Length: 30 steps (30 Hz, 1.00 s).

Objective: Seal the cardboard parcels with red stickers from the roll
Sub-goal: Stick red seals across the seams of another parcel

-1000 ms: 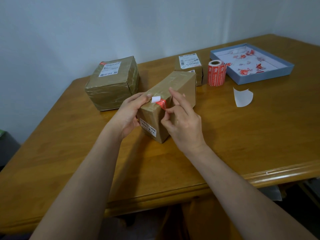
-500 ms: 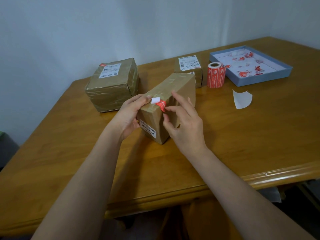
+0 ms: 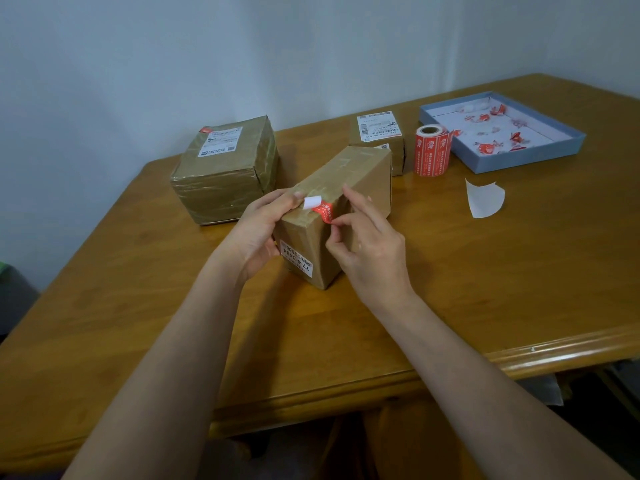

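Meanwhile, a person works at a wooden table (image 3: 485, 292), both hands on a long cardboard parcel (image 3: 360, 174) lying between them. A red sticker (image 3: 324, 212) sits on the parcel's near top edge, its white backing tab (image 3: 310, 202) curling up just off the left hand's fingertips. That left hand (image 3: 258, 233) wraps the parcel's near left corner, thumb under, fingers laid over the top. Beside it, the right hand (image 3: 372, 251) pinches the sticker's lower end between thumb and bent forefinger, the other fingers stretched loosely along the parcel's side. Beyond the right hand stands the roll of red stickers (image 3: 432, 150), just beside a small labelled parcel (image 3: 377, 133); a larger taped parcel (image 3: 225, 171) sits beyond the left hand.
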Each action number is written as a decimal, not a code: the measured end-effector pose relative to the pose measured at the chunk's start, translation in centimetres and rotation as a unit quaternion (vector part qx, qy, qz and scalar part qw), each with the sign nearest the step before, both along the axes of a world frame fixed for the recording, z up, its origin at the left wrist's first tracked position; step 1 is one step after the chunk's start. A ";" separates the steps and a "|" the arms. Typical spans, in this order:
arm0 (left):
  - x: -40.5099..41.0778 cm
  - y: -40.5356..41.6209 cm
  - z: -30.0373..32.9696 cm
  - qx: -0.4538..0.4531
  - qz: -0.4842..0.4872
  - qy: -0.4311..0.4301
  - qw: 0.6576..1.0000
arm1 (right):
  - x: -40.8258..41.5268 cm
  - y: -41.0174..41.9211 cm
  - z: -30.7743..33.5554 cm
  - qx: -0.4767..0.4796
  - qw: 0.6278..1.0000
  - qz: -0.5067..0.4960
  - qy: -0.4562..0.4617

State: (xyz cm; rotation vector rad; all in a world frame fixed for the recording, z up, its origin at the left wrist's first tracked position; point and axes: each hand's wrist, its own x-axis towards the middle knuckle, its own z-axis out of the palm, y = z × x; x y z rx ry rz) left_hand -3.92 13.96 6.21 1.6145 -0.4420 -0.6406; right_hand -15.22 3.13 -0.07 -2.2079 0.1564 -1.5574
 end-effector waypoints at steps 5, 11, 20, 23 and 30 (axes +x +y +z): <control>-0.1 0.0 0.1 0.001 -0.001 -0.001 1.000 | -0.3 0.0 0.3 -0.011 1.000 0.004 -0.009; -0.2 0.0 0.1 -0.006 0.002 0.010 1.000 | -0.3 -0.1 -0.2 -0.002 1.000 0.007 -0.007; -0.1 -0.1 0.1 -0.009 0.006 0.016 1.000 | -0.7 -0.3 0.2 0.111 0.994 -0.009 0.008; 0.0 -0.1 0.0 -0.007 0.002 0.012 1.000 | -0.9 -0.2 0.4 0.224 0.973 0.042 0.019; -0.1 -0.1 -0.1 -0.012 -0.004 0.005 1.000 | -1.6 0.1 1.4 0.461 0.867 0.186 0.042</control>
